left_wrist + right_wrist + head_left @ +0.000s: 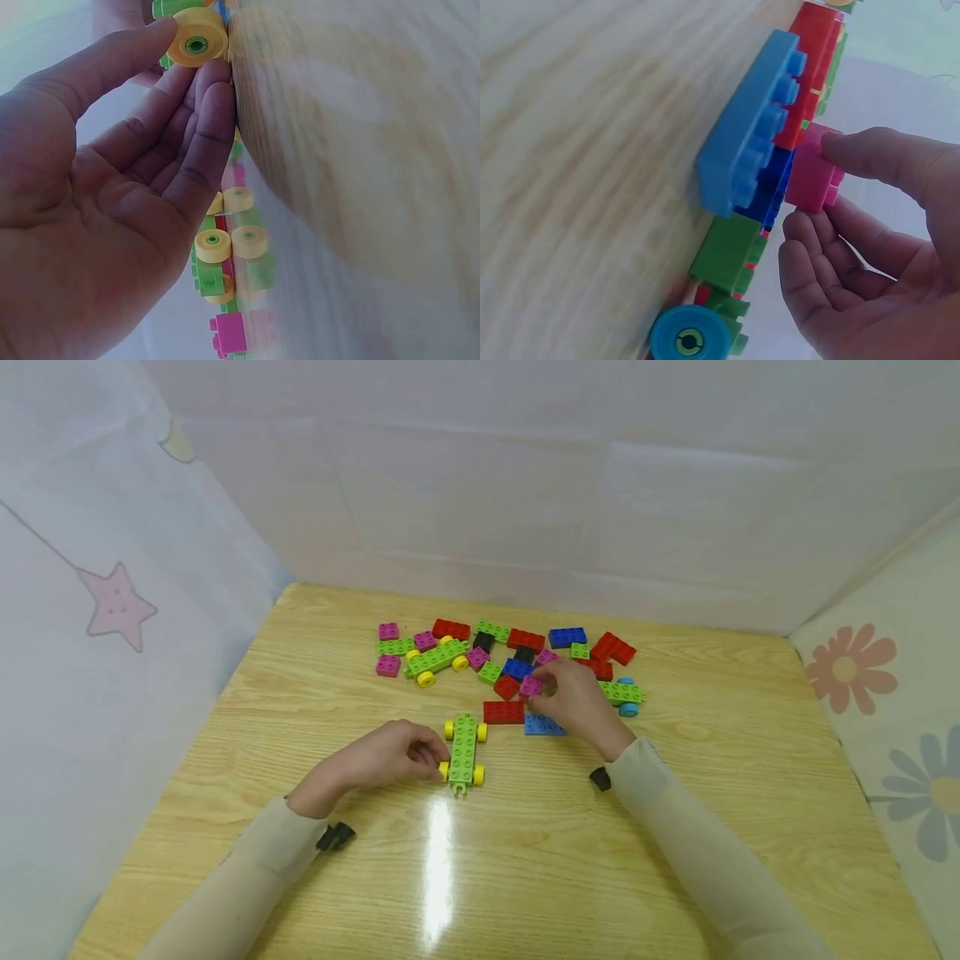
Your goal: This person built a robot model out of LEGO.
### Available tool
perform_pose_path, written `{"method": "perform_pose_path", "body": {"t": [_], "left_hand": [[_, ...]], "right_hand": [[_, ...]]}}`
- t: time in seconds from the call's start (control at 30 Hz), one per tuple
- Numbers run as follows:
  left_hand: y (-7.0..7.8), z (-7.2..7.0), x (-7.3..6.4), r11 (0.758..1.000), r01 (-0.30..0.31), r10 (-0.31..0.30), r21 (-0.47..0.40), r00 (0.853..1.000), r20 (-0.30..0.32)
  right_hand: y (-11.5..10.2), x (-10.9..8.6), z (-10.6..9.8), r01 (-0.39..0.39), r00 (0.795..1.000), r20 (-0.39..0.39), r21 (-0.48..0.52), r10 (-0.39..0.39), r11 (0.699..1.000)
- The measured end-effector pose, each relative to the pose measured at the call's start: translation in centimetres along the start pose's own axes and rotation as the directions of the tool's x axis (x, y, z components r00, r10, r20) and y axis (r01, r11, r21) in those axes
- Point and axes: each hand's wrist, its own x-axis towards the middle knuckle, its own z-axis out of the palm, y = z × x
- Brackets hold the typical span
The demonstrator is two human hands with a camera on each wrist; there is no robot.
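Wood-grain table [675, 843]: it stood before a hanging white sheet [480, 493] and carried all of the building bricks.
Pink four-stud brick [531, 686]: it was in the right hand, over the near side of the scattered bricks, studs facing up.
Right hand [576, 700]: its thumb and fingers pinched that brick by the sides.
Green wheeled base [464, 747]: it sat on the table nearer the person than the scattered bricks, its length running toward the sheet, with four yellow wheels.
Left hand [384, 756]: its thumb and fingers grasped the base's near left yellow wheel [199, 39].
Close neighbours: a long red brick [503, 712] lay just beyond the base, to its right, and a light blue brick [545, 725] lay just beside the red one, below the pinching hand.
Farther bricks: a dark blue brick [567, 637] lay toward the sheet; a second yellow-wheeled green base [437, 658] stood to the left, and a blue-wheeled green base [622, 692] to the right, partly behind the hand.
Side hangings: a pink star [117, 607] showed left, an orange flower [845, 669] right.
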Motion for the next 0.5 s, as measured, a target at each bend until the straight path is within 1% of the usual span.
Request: {"method": "perform_pose_path", "body": {"t": [0.13,0.37,0.5], "left_hand": [[0.0,0.0,0.0,1.000,0.002,-0.002,0.002,1.000,-0.002],[0.1,-0.1,0.0,1.000,0.002,-0.002,-0.006,1.000,0.005],[0.0,-0.1,0.0,1.000,0.000,0.000,-0.008,1.000,0.004]], "right_hand": [[-0.4,-0.2,-0.2,-0.001,1.000,0.003,0.026,0.001,1.000],[-1.3,-0.5,0.0,0.031,0.999,0.028,0.071,-0.033,0.997],[-1.8,-0.6,0.3,0.015,0.998,0.058,0.109,-0.021,0.994]]}}
